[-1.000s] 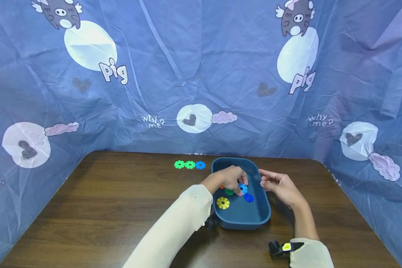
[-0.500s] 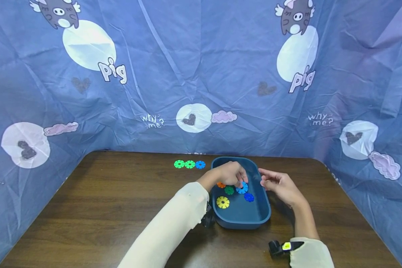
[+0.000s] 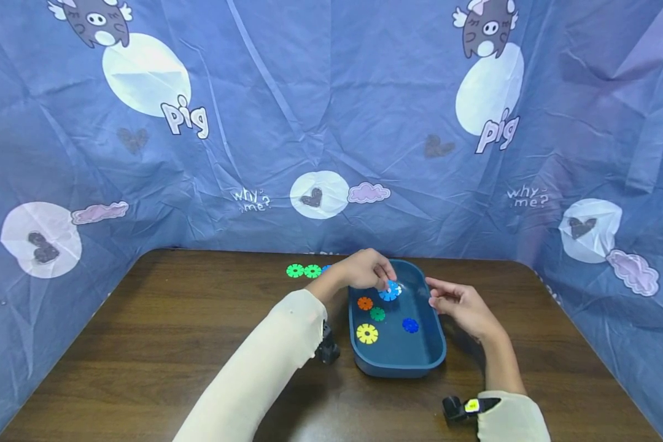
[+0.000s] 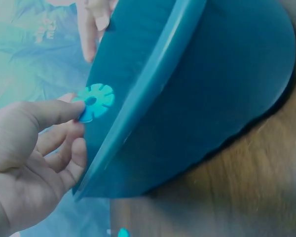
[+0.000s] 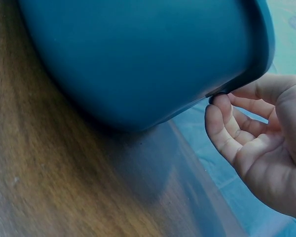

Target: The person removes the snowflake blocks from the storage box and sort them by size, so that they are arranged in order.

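A light blue notched plastic disc [image 3: 389, 291] is pinched between thumb and fingers of my left hand [image 3: 367, 269], above the far left part of the dark blue tray [image 3: 400, 366]. The left wrist view shows the disc [image 4: 96, 101] upright near the tray's rim. Inside the tray lie an orange disc [image 3: 364, 304], a green disc [image 3: 377, 314], a yellow disc [image 3: 367, 334] and a dark blue disc [image 3: 410, 325]. My right hand [image 3: 466, 310] touches the tray's right rim from outside with its fingertips; its exact contact is partly hidden in the right wrist view.
Left of the tray, two bright green discs [image 3: 304, 271] lie in a row with a blue disc [image 3: 326, 268], partly hidden by my left hand. The brown wooden table [image 3: 199, 331] extends leftward. A blue printed cloth [image 3: 265, 141] hangs behind it.
My left hand has lifted the light blue disc off the tray's floor and moved it left and away from me. The orange disc has come into full view. My right hand stays put.
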`<state>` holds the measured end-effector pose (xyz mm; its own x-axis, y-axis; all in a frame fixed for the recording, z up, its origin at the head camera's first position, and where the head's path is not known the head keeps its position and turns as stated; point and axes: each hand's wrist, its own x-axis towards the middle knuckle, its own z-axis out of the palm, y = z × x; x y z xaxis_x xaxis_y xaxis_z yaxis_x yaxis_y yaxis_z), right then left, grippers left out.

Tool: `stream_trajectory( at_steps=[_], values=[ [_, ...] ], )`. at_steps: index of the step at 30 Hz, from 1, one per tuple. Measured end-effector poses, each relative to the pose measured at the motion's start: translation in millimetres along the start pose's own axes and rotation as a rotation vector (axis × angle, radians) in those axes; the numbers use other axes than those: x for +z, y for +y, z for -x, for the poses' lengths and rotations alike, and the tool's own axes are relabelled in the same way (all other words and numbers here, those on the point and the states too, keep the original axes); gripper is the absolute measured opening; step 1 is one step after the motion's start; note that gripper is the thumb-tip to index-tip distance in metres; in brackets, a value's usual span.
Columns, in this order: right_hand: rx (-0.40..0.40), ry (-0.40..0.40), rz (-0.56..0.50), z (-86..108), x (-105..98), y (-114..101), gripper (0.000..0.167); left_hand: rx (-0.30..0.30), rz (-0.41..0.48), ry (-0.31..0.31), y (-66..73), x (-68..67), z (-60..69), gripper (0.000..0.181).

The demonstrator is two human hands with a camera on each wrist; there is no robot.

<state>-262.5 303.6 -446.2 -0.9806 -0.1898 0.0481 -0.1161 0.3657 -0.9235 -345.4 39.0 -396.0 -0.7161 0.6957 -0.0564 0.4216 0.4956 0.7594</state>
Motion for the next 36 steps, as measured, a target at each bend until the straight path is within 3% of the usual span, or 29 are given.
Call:
stream_trajectory(
  at_steps=[11,21,27,36],
  values=[
    [0.000,0.010,-0.017,0.3,0.8,-0.7,0.047,-0.027,-0.031,0.107,-4.3,-26.3,14.5,0.010],
    [0.006,0.022,-0.029,1.4,0.4,-0.5,0.048,-0.041,-0.068,0.136,-17.3,-53.6,32.0,0.013],
    [-0.009,0.017,-0.041,-1.3,1.6,2.4,0.048,-0.076,-0.067,0.153,-32.8,-71.8,49.5,0.016],
    [0.001,0.014,-0.029,-0.5,0.2,2.2,0.048,-0.126,-0.067,0.230,-64.7,-94.2,79.2,0.019]
  ],
)
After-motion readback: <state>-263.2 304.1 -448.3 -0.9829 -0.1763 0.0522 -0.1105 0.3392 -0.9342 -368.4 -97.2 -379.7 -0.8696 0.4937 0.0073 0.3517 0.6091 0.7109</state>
